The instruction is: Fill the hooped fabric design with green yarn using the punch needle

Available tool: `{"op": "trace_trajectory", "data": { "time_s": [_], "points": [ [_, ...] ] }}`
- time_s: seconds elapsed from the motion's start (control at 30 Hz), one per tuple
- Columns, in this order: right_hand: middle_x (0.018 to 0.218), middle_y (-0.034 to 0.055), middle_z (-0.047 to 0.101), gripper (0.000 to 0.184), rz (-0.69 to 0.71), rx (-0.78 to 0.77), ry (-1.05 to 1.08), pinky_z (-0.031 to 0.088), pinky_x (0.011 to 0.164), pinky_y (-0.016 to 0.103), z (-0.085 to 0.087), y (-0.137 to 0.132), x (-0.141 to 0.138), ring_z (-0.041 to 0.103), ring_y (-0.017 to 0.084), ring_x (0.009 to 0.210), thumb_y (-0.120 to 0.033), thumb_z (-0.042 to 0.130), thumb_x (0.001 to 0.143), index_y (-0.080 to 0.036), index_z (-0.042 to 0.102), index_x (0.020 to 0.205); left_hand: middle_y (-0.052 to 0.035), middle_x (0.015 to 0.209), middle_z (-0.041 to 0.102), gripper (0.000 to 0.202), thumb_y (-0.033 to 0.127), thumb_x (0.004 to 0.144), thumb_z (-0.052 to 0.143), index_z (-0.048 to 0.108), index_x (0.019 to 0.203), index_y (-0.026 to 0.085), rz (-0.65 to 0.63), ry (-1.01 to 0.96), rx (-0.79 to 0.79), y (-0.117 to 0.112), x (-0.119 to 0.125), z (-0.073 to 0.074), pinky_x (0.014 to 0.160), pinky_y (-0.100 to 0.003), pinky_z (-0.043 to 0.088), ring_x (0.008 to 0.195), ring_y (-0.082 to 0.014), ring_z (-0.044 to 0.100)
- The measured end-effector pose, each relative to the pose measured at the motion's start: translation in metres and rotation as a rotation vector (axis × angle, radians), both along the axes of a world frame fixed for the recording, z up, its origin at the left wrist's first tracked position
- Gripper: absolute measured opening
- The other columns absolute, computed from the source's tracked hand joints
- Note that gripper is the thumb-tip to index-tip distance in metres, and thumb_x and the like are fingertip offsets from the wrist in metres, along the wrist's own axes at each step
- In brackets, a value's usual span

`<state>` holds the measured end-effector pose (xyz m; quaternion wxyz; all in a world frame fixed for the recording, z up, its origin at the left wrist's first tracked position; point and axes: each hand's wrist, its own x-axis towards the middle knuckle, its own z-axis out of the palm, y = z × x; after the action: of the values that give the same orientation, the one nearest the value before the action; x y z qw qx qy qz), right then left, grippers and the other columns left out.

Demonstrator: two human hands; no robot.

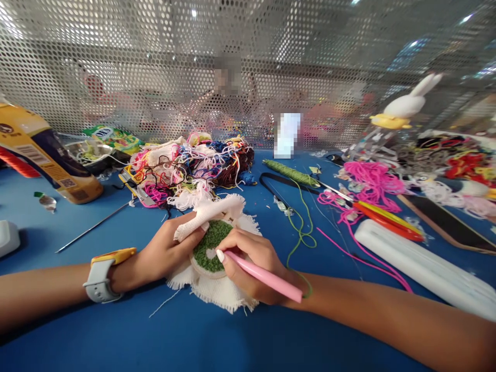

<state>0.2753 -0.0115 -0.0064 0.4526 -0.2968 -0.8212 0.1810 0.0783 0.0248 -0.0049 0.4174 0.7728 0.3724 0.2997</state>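
Observation:
In the head view, a small embroidery hoop (196, 272) holds white fringed cloth (217, 295) with dense green looped yarn (212, 238) around a small pale patch. My left hand (165, 248) grips the hoop's left side, its thumb on the front and a cloth flap folded over the fingers. My right hand (258, 263) is closed around a pink punch needle (267, 276), its tip hidden against the green loops. Green yarn (301, 227) trails from the pen-like handle's back end to a green skein (290, 172) farther back.
A tangled pile of coloured yarn (194, 165) lies behind the hoop, with a thin metal rod (93, 227) to its left. A glue bottle (50, 155) stands far left. On the right are orange-handled scissors (387, 219), a white case (426, 268), pink yarn (374, 183) and a phone (449, 219).

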Motion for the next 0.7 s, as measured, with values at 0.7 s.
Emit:
{"op": "trace_trajectory", "data": {
  "time_s": [0.7],
  "points": [
    [0.067,-0.0012,0.051,0.008,-0.029,-0.187,0.166,0.039,0.054,0.024,-0.015,0.001,0.003,0.047,0.011,0.058,-0.010,0.052,0.074,-0.018,0.050,0.075,-0.0063,0.093,0.066,0.035,0.037,0.090,0.046,0.059,0.108,0.010,0.047,-0.018,-0.067,0.002,0.004,0.000,0.066,-0.024,0.050,0.075,-0.0151,0.058]
  ]
}}
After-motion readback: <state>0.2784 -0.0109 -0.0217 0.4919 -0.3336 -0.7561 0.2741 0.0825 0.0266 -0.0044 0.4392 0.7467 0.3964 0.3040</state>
